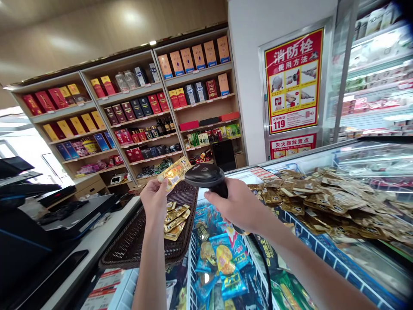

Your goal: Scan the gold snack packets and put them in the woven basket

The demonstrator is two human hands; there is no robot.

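L hand: your L hand (155,199) is pinching the gold pkt (174,173) at its lower L corner, thumb vs. fingers.
Gold pkt: up in the air, above the far part of the woven basket (111,255), tilted w/ its R end up by the scanner (204,174); can't tell if the two touch.
R hand: your R hand (240,204) is wrapped round the scanner's grip, thumb on the near side.
Scanner: black, handheld, head pointing L toward the pkt; black cable (267,275) hangs below your R forearm.
Woven basket: dark brown, btwn the table (93,254) & the wire basket (191,275); a few gold pkts (177,220) lie overlapping in its R part, under the held one.
Wire basket: white, w/ blue snack pkts (224,258) inside, below the scanner.
Pile: big loose heap of gold-brown pkts (342,198) to your R, past your R forearm.
Table: on your L, pale edge, dark equip. (79,213) on it.
Bkgd: shelves (190,114) w/ boxes & bottles; red poster (293,82) marked "119" on the wall, R of them.
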